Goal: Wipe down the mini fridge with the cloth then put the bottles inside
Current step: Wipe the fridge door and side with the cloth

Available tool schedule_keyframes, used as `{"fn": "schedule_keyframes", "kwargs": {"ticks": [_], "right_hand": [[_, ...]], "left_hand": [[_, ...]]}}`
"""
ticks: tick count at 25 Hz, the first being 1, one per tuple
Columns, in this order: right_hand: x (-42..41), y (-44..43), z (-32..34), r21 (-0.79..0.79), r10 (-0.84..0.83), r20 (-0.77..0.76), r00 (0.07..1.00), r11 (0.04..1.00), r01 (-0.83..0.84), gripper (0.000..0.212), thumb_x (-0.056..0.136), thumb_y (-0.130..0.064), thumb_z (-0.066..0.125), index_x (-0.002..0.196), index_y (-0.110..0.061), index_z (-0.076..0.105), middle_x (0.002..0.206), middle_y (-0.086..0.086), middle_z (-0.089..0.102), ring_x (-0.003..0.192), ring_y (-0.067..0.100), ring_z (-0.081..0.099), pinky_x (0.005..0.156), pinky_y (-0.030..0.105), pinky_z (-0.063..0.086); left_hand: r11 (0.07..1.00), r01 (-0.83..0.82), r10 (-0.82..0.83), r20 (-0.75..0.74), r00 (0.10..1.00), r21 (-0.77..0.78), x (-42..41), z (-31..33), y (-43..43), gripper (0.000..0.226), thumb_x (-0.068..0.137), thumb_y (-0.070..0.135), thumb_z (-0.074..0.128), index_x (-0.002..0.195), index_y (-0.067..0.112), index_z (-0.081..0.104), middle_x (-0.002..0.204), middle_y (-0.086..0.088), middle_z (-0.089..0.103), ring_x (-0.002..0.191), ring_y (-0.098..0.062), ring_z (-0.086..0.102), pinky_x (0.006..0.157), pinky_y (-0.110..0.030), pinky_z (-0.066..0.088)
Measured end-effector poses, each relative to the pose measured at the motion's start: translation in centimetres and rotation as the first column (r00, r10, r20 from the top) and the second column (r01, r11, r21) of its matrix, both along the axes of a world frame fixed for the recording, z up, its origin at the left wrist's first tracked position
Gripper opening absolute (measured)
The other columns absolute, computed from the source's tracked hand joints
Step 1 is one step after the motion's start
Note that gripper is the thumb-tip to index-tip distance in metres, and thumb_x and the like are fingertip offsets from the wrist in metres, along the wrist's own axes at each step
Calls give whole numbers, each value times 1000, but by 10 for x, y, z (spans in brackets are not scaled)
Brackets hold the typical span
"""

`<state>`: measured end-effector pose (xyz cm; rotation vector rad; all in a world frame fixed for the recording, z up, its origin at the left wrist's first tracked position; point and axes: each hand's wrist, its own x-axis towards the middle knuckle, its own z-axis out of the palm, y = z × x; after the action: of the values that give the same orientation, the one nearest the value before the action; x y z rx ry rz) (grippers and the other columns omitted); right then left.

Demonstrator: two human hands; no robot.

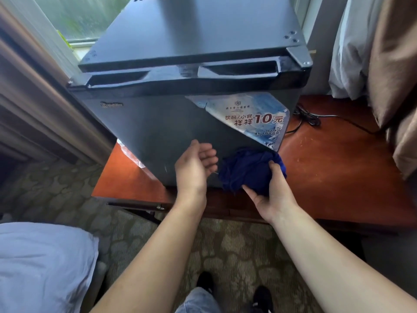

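Observation:
A black mini fridge (pixel 158 123) stands on a reddish wooden table (pixel 338 168) with its door closed. A blue-and-white sticker (pixel 250 116) peels off the door's right side. My right hand (pixel 273 188) grips a bunched dark blue cloth (pixel 248 170) against the lower right of the door. My left hand (pixel 194 166) hovers just left of the cloth, palm turned toward it, fingers loosely curled and holding nothing. Clear plastic, possibly bottles (pixel 133 154), shows at the fridge's left edge, mostly hidden.
A black power cable (pixel 311 118) lies on the table to the right of the fridge. Curtains (pixel 394 75) hang at the right, and a window (pixel 85 16) is behind. A light blue pillow (pixel 42 263) sits at lower left. Patterned carpet (pixel 237 249) lies below.

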<state>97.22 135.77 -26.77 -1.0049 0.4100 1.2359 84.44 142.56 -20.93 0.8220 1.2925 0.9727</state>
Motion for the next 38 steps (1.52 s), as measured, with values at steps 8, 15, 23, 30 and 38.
{"fn": "schedule_keyframes", "kwargs": {"ticks": [8,15,23,30,38], "right_hand": [[-12,11,-50,-114,10,130,992,993,4,39,101,-38,60,135,-20,59,120,9,73,106,28,72,76,41,63],[-112,73,-59,-280,-59,135,989,955,95,30,103,-32,59,127,-15,58,108,10,72,92,26,71,73,41,61],[-257,154,-35,-169,70,95,993,984,-53,32,103,-32,60,122,-7,64,103,10,75,83,24,74,73,45,62],[-235,139,-14,-128,88,47,995,988,-82,20,100,-31,64,114,-17,64,106,9,73,93,28,70,72,46,62],[-133,86,-10,-65,31,81,996,998,-26,52,92,-42,72,136,-16,60,128,14,71,109,32,71,68,44,64]], "left_hand": [[834,313,-198,284,938,-454,19,-111,-9,44,91,43,72,128,20,65,123,-3,74,121,-22,66,108,-40,50],[891,206,-124,220,968,-404,-70,-130,46,15,96,17,69,108,10,72,97,-7,81,89,-18,78,77,-29,61],[985,22,-8,80,997,-169,-209,-101,106,19,99,22,64,108,9,74,108,-14,78,96,-23,72,89,-35,56],[989,37,-23,99,995,-146,-202,-85,94,16,98,26,67,102,12,74,97,-8,80,86,-16,76,69,-24,60],[997,64,-62,53,997,-47,-105,-68,45,43,72,50,80,100,19,77,108,-4,79,105,-22,75,101,-47,56]]}}
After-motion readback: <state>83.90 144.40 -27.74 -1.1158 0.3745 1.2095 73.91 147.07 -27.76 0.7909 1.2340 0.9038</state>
